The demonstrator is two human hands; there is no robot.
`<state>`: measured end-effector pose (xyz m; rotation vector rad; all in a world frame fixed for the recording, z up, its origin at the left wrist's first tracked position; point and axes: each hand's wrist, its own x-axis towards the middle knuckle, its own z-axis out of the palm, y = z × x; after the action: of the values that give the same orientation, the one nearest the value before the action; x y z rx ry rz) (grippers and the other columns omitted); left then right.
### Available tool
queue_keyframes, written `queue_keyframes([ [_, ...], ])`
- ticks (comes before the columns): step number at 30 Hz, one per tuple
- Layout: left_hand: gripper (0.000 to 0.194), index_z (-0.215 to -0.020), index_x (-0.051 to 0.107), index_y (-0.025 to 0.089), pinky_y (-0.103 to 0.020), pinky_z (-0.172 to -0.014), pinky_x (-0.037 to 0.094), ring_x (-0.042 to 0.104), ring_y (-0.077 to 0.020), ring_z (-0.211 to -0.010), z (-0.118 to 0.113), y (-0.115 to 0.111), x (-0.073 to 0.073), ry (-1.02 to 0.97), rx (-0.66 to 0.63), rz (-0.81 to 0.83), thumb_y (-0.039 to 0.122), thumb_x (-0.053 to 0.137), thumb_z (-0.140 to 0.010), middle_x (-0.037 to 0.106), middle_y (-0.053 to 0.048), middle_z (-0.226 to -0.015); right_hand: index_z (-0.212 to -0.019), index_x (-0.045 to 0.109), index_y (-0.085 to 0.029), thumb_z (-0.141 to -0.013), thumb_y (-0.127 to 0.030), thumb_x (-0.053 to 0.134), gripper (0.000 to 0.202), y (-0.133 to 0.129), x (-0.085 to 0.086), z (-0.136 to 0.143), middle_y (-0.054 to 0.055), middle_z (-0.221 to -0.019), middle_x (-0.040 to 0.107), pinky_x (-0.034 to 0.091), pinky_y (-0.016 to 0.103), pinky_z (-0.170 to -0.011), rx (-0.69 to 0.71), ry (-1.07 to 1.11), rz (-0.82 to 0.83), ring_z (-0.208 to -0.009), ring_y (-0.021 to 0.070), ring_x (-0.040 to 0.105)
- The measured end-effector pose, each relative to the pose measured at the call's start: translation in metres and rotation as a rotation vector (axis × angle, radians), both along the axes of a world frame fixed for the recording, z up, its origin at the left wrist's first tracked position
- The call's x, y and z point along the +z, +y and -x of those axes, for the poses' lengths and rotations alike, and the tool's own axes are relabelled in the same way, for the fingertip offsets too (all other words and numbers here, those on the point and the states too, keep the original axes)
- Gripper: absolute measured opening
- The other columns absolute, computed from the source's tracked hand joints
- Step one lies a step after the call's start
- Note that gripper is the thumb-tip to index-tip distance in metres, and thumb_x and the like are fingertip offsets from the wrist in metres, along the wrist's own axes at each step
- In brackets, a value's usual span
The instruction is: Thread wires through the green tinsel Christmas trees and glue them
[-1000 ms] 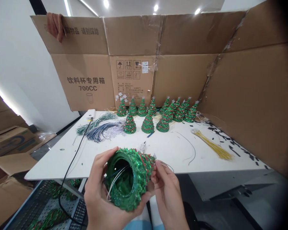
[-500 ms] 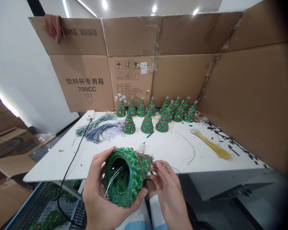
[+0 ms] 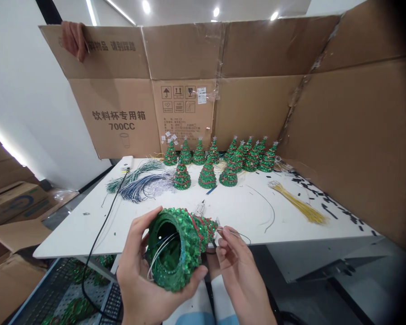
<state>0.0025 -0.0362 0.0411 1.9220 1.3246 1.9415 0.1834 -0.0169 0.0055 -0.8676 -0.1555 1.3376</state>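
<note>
My left hand (image 3: 149,289) is wrapped round the wide base of a green beaded tree (image 3: 189,248) with red garland. The tree lies tilted on its side, its hollow round opening facing me and its tip pointing right. White and dark wires (image 3: 160,253) show inside the opening. At the tip, my right hand (image 3: 238,266) pinches a thin wire (image 3: 238,234) between thumb and fingers; the wire's free end curves off to the right.
Several finished-looking small trees (image 3: 207,174) stand at the table's back. Green and blue wire bundles (image 3: 138,185) lie left, a yellow bundle (image 3: 301,205) right. A black cable (image 3: 103,225) crosses the left edge. Cardboard (image 3: 257,108) walls the back; a blue crate (image 3: 37,289) sits below left.
The held tree has turned slightly, its tip moving a little right. My right hand has shifted slightly right with the wire. My left hand keeps its hold.
</note>
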Motion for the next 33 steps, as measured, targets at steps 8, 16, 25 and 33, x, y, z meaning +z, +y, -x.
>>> queue_keyframes([
  [8, 0.094, -0.153, 0.063, 0.022, -0.040, -0.100, 0.067, 0.074, -0.0317, -0.123, 0.000, 0.001, 0.000, -0.049, -0.005, 0.007, 0.038, 0.104, -0.070, 0.070, -0.012, -0.142, -0.086, 0.083, -0.023, -0.061, -0.029, 0.113, 0.039, 0.001, -0.008, 0.000, 0.000, -0.094, 0.079, 0.055, 0.008, -0.056, 0.085, 0.100, -0.067, -0.066, 0.0044, 0.060],
  [16, 0.095, -0.155, 0.062, 0.021, -0.039, -0.101, 0.066, 0.073, -0.0315, -0.125, 0.001, 0.001, -0.001, -0.055, 0.004, 0.017, 0.037, 0.104, -0.071, 0.070, -0.012, -0.144, -0.089, 0.084, -0.023, -0.066, -0.026, 0.110, 0.034, 0.002, -0.007, -0.004, 0.000, -0.092, 0.079, 0.057, 0.013, -0.058, 0.125, 0.044, -0.054, -0.072, 0.0084, 0.065],
  [25, 0.094, -0.153, 0.062, 0.022, -0.043, -0.098, 0.068, 0.075, -0.0344, -0.124, 0.003, 0.002, -0.001, -0.044, 0.009, 0.027, 0.042, 0.104, -0.071, 0.071, -0.013, -0.142, -0.092, 0.085, -0.021, -0.065, -0.036, 0.110, 0.040, 0.004, -0.004, 0.000, 0.000, -0.088, 0.078, 0.054, 0.017, -0.060, 0.107, -0.026, -0.082, -0.070, 0.0090, 0.065],
  [33, 0.096, -0.154, 0.062, 0.022, -0.044, -0.098, 0.069, 0.075, -0.0349, -0.124, 0.003, 0.002, -0.001, -0.042, 0.007, 0.029, 0.041, 0.104, -0.070, 0.071, -0.014, -0.143, -0.087, 0.083, -0.020, -0.059, -0.038, 0.112, 0.044, 0.001, 0.003, -0.001, 0.000, -0.079, 0.075, 0.052, 0.022, -0.059, 0.069, -0.190, -0.136, -0.066, 0.0115, 0.064],
])
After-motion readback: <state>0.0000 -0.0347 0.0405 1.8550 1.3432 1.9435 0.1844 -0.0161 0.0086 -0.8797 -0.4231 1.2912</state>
